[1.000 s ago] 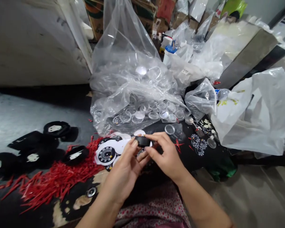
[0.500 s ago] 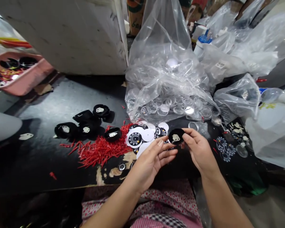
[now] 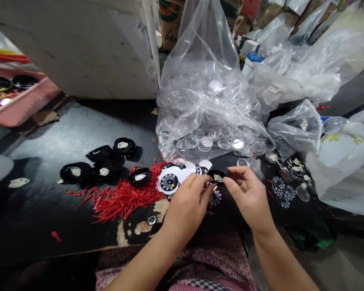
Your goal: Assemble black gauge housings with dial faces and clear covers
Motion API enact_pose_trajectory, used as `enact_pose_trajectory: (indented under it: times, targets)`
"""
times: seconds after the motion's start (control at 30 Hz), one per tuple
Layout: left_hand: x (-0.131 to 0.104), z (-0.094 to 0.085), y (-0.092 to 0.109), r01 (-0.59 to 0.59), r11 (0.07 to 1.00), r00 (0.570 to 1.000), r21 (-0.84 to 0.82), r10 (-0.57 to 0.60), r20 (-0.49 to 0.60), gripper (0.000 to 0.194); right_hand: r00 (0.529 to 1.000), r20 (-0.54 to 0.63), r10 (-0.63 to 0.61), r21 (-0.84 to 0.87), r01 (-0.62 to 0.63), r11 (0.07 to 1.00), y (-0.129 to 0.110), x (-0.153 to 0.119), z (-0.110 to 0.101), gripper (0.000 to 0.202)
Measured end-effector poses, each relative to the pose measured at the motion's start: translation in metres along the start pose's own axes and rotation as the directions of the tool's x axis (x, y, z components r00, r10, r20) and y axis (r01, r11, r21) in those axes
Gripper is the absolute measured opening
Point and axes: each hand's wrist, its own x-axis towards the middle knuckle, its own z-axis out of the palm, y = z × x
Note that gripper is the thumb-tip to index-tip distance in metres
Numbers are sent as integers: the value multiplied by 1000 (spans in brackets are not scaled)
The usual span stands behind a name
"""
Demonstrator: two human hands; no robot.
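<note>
A black round plastic casing (image 3: pixel 211 173) with a small cream plate (image 3: pixel 218 178) in it is held over the bench. My right hand (image 3: pixel 251 198) pinches its right edge between thumb and fingers. My left hand (image 3: pixel 185 202) closes on the left edge, its fingers curled and the thumb below. Just under the casing lies a black toothed dial (image 3: pixel 215 197). Beside my left hand are printed black-and-white dial discs (image 3: pixel 169 182), overlapping a heap of thin red plastic pieces (image 3: pixel 124 198). Several similar black casings (image 3: pixel 75 173) with cream plates stand to the left.
A clear plastic bag (image 3: pixel 212 101) of transparent round covers fills the back middle. Toothed dials (image 3: pixel 282 190) and cream plates (image 3: pixel 295 165) lie at right, near white plastic bags (image 3: pixel 346 165). A pink tray (image 3: pixel 33 99) of parts is at far left, beside a large grey panel (image 3: pixel 79 48).
The casing has tipped to a flatter angle. My left hand, formerly with fingers spread, has curled in on its left edge. The whole view has shifted slightly.
</note>
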Motion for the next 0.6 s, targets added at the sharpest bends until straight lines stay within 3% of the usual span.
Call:
enact_pose_trajectory:
  times: [0.13,0.37,0.5,0.6]
  targets:
    - [0,-3,-3,-46,995,998,84,41,53,9,999,14,51,20,-51,998,-1,-3,5,21]
    - [8,2,-12,-134,978,987,162,117,110,23,998,-58,32,-16,-33,999,-4,1,2,20]
    - [13,5,-11,-185,965,980,185,168,104,23,994,-100,-50,-71,43,997,-1,1,-3,16]
    - [18,4,-4,-201,957,976,207,177,129,18,991,-125,-36,-53,29,998,2,0,-6,16]
